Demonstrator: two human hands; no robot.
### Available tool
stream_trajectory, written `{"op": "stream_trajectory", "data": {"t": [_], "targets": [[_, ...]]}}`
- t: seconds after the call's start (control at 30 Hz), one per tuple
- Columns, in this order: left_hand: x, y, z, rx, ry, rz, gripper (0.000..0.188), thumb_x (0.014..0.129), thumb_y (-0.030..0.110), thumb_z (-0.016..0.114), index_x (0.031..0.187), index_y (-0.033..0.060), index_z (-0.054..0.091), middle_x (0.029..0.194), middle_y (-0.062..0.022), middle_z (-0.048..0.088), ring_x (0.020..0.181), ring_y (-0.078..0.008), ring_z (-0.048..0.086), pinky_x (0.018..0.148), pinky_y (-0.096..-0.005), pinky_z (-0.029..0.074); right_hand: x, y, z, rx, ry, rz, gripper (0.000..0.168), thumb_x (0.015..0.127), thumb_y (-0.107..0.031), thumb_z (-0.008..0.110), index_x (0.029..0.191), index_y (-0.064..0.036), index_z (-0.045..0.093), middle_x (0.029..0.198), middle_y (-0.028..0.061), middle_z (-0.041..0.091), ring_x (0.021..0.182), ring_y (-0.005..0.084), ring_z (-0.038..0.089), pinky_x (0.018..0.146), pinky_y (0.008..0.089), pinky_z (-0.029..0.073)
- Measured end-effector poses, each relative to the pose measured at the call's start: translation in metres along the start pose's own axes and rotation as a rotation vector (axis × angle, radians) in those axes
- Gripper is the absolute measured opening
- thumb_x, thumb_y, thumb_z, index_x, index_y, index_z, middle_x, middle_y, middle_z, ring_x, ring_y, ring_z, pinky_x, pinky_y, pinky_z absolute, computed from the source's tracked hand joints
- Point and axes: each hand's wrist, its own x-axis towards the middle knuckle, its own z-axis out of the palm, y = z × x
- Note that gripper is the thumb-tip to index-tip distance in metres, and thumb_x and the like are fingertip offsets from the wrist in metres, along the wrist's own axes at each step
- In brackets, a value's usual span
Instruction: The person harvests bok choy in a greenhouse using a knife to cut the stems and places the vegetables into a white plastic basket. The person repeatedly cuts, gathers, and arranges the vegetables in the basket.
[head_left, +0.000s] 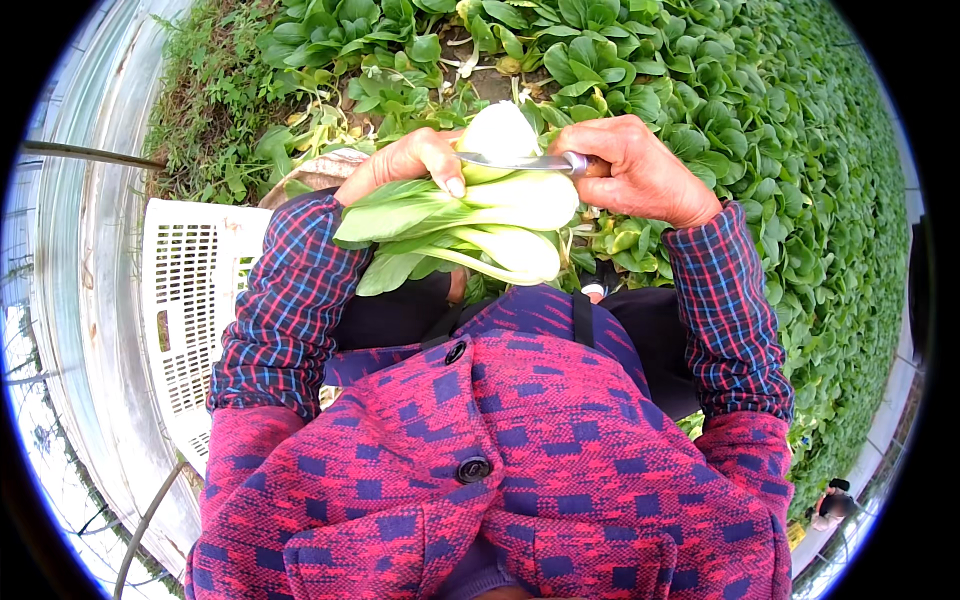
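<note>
My left hand (415, 163) grips a bunch of bok choy (517, 202) by its leaf side, with the thumb across the green leaves. The pale, rounded bases point to the right, and one whitish base (499, 131) sticks up behind the blade. In my right hand (637, 171) is a knife (517, 160), held by its brown handle. Its blade lies level across the bok choy and points at my left hand; whether the edge touches the stalks I cannot tell. The leaves partly hide my left fingers.
A white slotted plastic crate (187, 300) stands by my left arm. Beyond it runs plastic sheeting (97, 300) with thin poles. Dense bok choy plants (795, 187) grow ahead and to the right; trimmed leaves (326, 124) litter the soil. A person (832, 504) appears far off, lower right.
</note>
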Motion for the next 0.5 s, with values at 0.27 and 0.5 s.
{"op": "stream_trajectory", "data": {"t": [0.27, 0.5], "targets": [[-0.003, 0.002, 0.018, -0.144, -0.022, -0.010, 0.074, 0.056, 0.003, 0.058, 0.127, -0.0029, 0.041, 0.121, -0.0196, 0.053, 0.106, -0.0302, 0.056, 0.093, -0.0400, 0.045, -0.002, 0.015, 0.019, -0.175, 0.236, -0.003, 0.015, 0.069, -0.002, 0.058, 0.083, -0.005, 0.052, 0.066, 0.0121, 0.051, 0.060, 0.0310, 0.053, 0.054, 0.0375, 0.042], [0.005, -0.006, 0.001, 0.086, 0.025, 0.012, 0.075, 0.056, 0.003, 0.058, 0.128, -0.0009, 0.041, 0.120, -0.0201, 0.054, 0.101, -0.0294, 0.058, 0.086, -0.0403, 0.049, 0.000, 0.020, 0.025, -0.239, 0.297, 0.033, 0.017, 0.070, -0.003, 0.060, 0.084, -0.006, 0.051, 0.068, 0.0137, 0.053, 0.062, 0.0328, 0.054, 0.054, 0.0384, 0.043]]}}
